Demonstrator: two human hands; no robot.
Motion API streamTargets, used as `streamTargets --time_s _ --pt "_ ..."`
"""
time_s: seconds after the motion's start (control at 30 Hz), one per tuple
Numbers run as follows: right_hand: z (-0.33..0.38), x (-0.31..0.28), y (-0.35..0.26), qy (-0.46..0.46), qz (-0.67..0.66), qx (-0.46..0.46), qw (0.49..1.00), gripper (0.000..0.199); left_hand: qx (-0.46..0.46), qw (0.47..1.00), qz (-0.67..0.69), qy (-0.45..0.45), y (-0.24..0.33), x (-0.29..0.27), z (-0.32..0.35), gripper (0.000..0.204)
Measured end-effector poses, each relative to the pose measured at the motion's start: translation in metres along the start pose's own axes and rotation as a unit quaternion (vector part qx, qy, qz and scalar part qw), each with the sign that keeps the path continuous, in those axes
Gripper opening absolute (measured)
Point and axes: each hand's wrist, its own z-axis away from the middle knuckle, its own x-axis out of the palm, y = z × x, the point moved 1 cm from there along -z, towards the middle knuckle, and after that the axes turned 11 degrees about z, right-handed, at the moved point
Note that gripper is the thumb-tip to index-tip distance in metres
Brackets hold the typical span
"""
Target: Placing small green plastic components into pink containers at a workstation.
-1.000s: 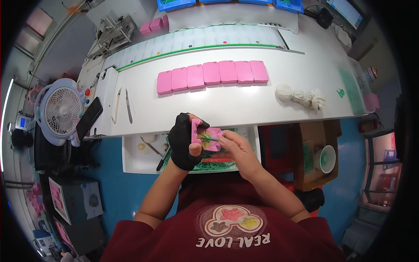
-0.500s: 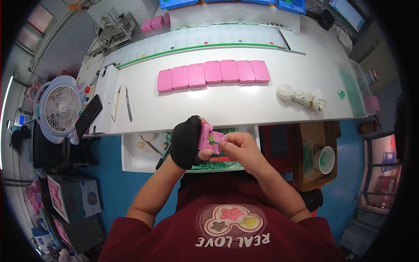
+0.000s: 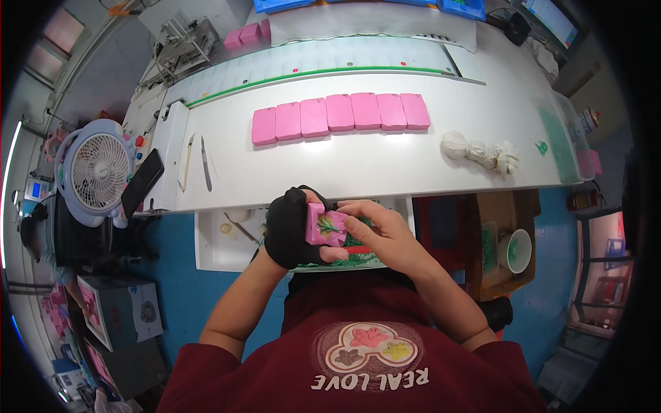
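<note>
Change vs earlier: pink block (image 3: 325,228) turned in the grasp, painted face now up toward cam; hands at approx same spot over the tray.
Left hand (image 3: 290,230): black glove, fingers wrapped round the block's left side and underside; closed grip, holding block.
Right hand (image 3: 385,234): bare; fingertips pinch the block's right edge; also holds a red-handled tool (image 3: 357,250), tip not visible.
Block pos: between both hands, just below the table's near edge, above the tray.
Block face: green and yellow paint marks on pink.
Tray (image 3: 213,255): white, under table edge; green-smeared pad inside, partly hidden by hands.
Table (image 3: 358,165): white; row of seven pink blocks (image 3: 341,115) side by side, touching.
Cloth bundle (image 3: 480,151): white, right of row, well apart.
Fan (image 3: 96,172): left of table.
Phone (image 3: 142,183): dark, beside fan.
</note>
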Motion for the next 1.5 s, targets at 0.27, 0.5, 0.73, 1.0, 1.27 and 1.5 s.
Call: streamTargets --time_s 0.27,0.5,0.73,1.0,1.27,1.5 --pt "-0.01 -0.011 0.006 0.083 0.126 -0.264 0.953 0.014 -0.295 0.823 0.486 -0.008 0.019 0.009 -0.002 0.104" --pt "-0.005 0.009 0.008 0.18 -0.005 -0.095 0.979 0.018 -0.347 0.748 0.563 -0.053 0.005 0.007 0.004 0.1" --pt "0.001 0.021 0.014 0.14 -0.009 -0.077 0.987 0.015 -0.312 0.841 0.442 0.0 0.008 0.014 0.003 0.102" --pt "-0.002 0.027 0.014 0.145 -0.134 -0.047 0.979 0.015 -0.243 0.91 0.333 0.035 -0.007 0.018 0.01 0.101" --pt "-0.001 0.028 0.007 0.184 -0.077 -0.073 0.977 0.013 -0.202 0.961 0.186 0.039 0.008 0.009 -0.002 0.084" --pt "0.005 0.022 -0.01 0.154 -0.154 -0.072 0.973 0.013 -0.185 0.911 0.313 0.194 -0.008 0.006 0.008 0.069"
